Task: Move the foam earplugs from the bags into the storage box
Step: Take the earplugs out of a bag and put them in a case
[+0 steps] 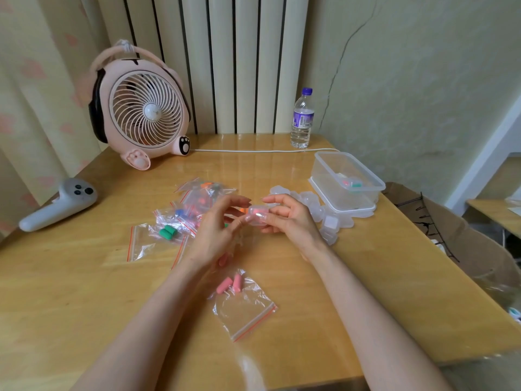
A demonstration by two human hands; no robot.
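Note:
My right hand grips a small clear plastic case with a pink earplug inside it. My left hand touches the case's left side with its fingertips. Below the hands lies a clear zip bag with two pink earplugs at its mouth. To the left is a pile of zip bags holding green, blue and orange earplugs. The clear storage box stands at the right with a few small cases in it.
Several empty small clear cases lie beside the storage box. A pink fan, its white cable and a water bottle stand at the back. A grey controller rests at the left. A cardboard box sits beyond the table's right edge.

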